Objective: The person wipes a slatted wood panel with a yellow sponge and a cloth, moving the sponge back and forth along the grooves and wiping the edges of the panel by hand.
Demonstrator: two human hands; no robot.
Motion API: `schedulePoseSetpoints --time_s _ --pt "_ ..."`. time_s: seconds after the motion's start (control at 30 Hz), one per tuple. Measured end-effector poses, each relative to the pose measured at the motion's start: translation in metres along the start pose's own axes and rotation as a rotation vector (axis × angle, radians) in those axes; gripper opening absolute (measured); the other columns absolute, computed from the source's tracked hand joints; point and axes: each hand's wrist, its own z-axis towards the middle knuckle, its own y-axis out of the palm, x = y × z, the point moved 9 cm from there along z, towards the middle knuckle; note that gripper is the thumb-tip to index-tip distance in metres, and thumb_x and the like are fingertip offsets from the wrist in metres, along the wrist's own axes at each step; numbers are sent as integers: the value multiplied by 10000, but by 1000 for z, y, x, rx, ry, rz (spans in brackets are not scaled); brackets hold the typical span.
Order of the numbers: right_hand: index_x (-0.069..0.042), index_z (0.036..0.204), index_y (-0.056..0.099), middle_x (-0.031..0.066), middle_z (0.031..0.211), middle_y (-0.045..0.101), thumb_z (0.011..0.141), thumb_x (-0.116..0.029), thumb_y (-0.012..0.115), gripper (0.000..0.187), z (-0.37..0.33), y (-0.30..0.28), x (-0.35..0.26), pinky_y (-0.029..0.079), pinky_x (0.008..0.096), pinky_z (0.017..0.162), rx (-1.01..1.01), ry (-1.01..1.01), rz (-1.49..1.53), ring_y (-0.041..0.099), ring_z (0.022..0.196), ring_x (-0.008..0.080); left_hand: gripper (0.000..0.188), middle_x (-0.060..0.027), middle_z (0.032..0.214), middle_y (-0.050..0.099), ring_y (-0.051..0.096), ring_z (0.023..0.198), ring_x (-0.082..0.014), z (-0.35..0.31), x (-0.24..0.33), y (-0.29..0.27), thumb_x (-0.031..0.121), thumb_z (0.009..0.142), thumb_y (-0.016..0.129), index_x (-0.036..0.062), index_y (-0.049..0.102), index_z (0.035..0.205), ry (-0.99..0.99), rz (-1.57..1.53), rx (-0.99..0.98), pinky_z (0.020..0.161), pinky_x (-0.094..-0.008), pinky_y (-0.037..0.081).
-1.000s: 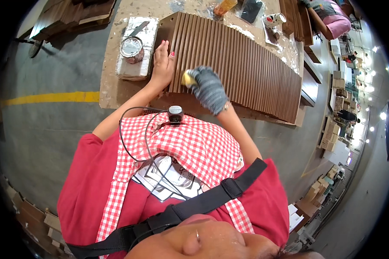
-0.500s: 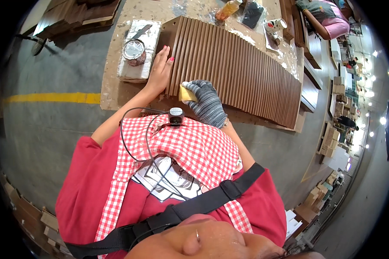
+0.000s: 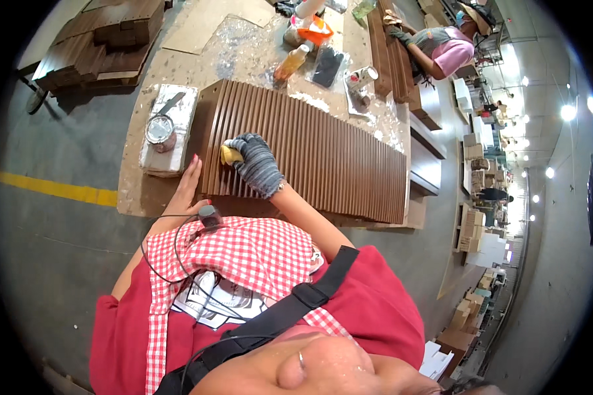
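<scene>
A long row of brown wooden slats (image 3: 329, 155), packed side by side, lies across the worktable (image 3: 133, 191). My right hand (image 3: 257, 166), in a grey striped knit glove, presses a yellow pad (image 3: 230, 155) onto the slats' top near their left end. Its fingers are closed round the pad, whose exact kind I cannot make out. My bare left hand (image 3: 190, 187) rests against the near left end of the row, fingers stretched out and holding nothing.
Left of the slats, a white block (image 3: 182, 122) carries an open can (image 3: 160, 131) and a flat scraper (image 3: 171, 103). Behind stand an orange bottle (image 3: 290, 64), a dark packet (image 3: 327, 67) and a white cup (image 3: 360, 78). A co-worker (image 3: 441, 52) handles brown boards at the far right.
My right hand has moved with the yellow pad from the near edge onto the top of the slats. My left hand has slid nearer along the left end. The whole view has shifted.
</scene>
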Motion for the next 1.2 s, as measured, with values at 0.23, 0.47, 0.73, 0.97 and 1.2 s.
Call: schedulePoseSetpoints --time_s 0.23,0.47,0.73,0.97,1.2 --pt "-133 1056 686 125 1028 639 736 -144 748 326 77 -9 38 441 396 956 5 11 -107 571 1014 305 1009 -167 1570 76 136 1434 -358 -2 12 -6 458 806 680 92 66 1518 -55 8 72 1149 -432 188" --pt "-68 995 695 180 937 654 763 -168 697 252 154 -4 76 471 411 875 49 -64 -182 609 912 340 879 -168 1564 133 151 1441 -324 -12 -6 -2 491 867 579 76 146 1511 -95 -80 239 1150 -414 162" --pt "-39 961 698 203 924 656 722 -318 754 371 205 -22 102 496 423 832 137 -124 -175 625 887 364 896 -149 1522 270 276 1397 -304 -22 2 -7 366 766 738 83 277 1481 -178 -75 425 1130 -394 231" --pt "-43 1034 686 211 996 642 803 -279 718 332 197 0 80 475 421 857 143 -120 11 608 945 370 697 -132 1456 400 363 1357 -288 -58 2 -7 248 780 716 66 440 1394 -184 -163 605 1108 -390 276" --pt "-58 1105 659 188 1044 628 782 -160 696 340 155 9 47 459 415 898 86 -177 -183 578 991 357 585 -111 1386 500 479 1279 -261 -61 -7 -11 19 753 586 83 521 1331 -267 -111 618 1066 -348 353"
